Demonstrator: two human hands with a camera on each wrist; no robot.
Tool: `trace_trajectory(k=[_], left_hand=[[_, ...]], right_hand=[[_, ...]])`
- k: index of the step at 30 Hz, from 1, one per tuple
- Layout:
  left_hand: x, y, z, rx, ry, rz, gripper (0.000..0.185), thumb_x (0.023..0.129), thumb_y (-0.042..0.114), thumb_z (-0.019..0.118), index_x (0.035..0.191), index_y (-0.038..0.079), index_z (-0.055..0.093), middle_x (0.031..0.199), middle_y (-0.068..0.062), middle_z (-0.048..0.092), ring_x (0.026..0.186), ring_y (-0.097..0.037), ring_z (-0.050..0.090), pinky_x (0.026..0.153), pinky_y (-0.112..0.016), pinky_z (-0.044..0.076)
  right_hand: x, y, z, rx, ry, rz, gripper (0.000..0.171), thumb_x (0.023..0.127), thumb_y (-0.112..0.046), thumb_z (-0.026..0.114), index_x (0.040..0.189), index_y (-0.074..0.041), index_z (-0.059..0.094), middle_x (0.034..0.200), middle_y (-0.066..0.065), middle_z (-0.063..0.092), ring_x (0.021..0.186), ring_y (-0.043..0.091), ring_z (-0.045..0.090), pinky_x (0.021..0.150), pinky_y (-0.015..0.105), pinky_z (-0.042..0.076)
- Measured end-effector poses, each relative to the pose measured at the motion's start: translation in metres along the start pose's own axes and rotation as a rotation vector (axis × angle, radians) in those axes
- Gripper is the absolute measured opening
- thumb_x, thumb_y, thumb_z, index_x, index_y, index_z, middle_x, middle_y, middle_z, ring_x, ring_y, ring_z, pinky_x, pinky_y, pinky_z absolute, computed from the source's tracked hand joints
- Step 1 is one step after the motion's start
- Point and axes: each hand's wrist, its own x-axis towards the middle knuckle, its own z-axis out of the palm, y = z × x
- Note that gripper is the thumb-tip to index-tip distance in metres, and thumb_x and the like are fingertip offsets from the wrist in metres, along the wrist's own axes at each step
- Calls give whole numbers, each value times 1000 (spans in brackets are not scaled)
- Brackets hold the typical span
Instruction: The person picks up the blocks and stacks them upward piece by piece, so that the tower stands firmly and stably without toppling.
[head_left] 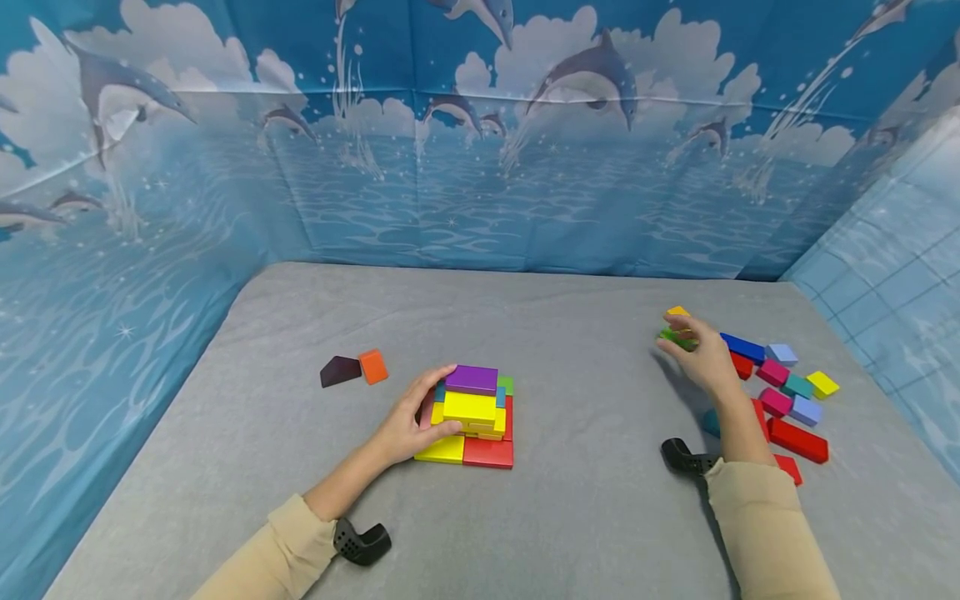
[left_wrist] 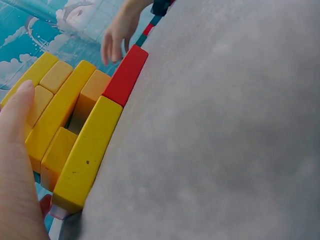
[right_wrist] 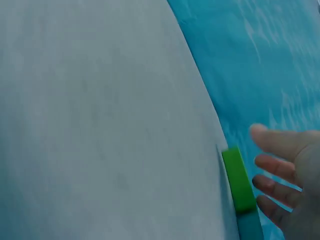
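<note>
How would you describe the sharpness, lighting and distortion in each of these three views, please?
Head view: evenly lit, sharp, wide-angle bending at the edges; soft shadow beside the right hand. Left wrist view: block stack fairly crisp, left hand close and soft. Right wrist view: dim, bluish, blurred; green block and fingers smeared.

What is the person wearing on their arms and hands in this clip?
Both arms wear beige long sleeves, left sleeve and right sleeve, ending short of the wrists. A black perforated device sits by each cuff: left wrist device, right wrist device. The left hand and right hand are bare: no gloves or rings visible.
</note>
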Motion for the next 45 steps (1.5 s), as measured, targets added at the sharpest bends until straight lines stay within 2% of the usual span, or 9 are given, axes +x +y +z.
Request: trace_trajectory(k=[8,12,17,23,27,30,37,41,45], left_hand=[[-1,-1,1,3,-2,-7,68,74,-2,70,133,-2,36,132,-21,41,116,-30,42,98,-48,35],[-1,-2,1,9,1,-5,69,74,-2,70,134,0,36,133,-20,41,117,-29,42,100,-41,35],[-2,-2,1,11,1,-18,69,74,-2,69,134,0,36,133,-19,40,117,-30,42,100,-41,35],[-2,-1,1,12,1,-21,69,73,-2,69,133,-1,36,134,-20,40,118,-31,41,100,-45,35],[-1,0,1,10,-1,-17,69,73,-3,70,133,-2,36,134,-20,40,117,-31,42,99,-46,35],[-1,0,1,4,-1,-12,69,73,-4,69,133,-3,36,133,-21,40,116,-32,42,98,-47,35],[-1,0,1,-10,0,2,68,73,-5,69,132,-4,35,132,-21,40,115,-31,42,99,-43,36],[0,1,0,-10,-5,2,68,73,-7,69,133,-4,35,133,-21,40,117,-33,41,101,-36,34],[0,-2,0,-14,-6,28,68,74,-5,69,133,-3,35,132,-20,41,116,-29,43,98,-40,36]], right_hand=[[-7,21,-11,-175,-40,84,46,89,-16,60,127,6,45,125,32,39,107,46,39,90,62,34],[-6,24,-13,-204,-61,75,48,86,-11,62,127,8,45,124,33,39,108,47,37,91,63,32],[-6,18,-11,-192,-38,35,44,86,-8,61,125,7,48,122,32,42,103,45,41,88,61,36],[-5,-23,-1,-46,-41,-191,36,87,-7,61,121,3,54,119,25,51,104,38,47,88,56,38],[-10,-67,16,15,-56,-391,36,81,-2,67,117,0,59,112,17,57,100,28,51,86,33,43],[-21,-103,29,50,-86,-531,37,78,0,70,114,-3,62,110,12,59,98,23,54,81,24,43],[-56,-170,60,153,-238,-727,38,75,-2,72,112,-5,63,109,5,59,98,17,55,81,32,49],[-69,-186,77,128,-265,-813,35,76,-5,73,110,-4,64,106,6,59,97,17,54,79,31,50],[-76,-191,90,47,-227,-877,32,77,-7,72,108,-3,65,104,7,58,97,19,53,78,29,50]])
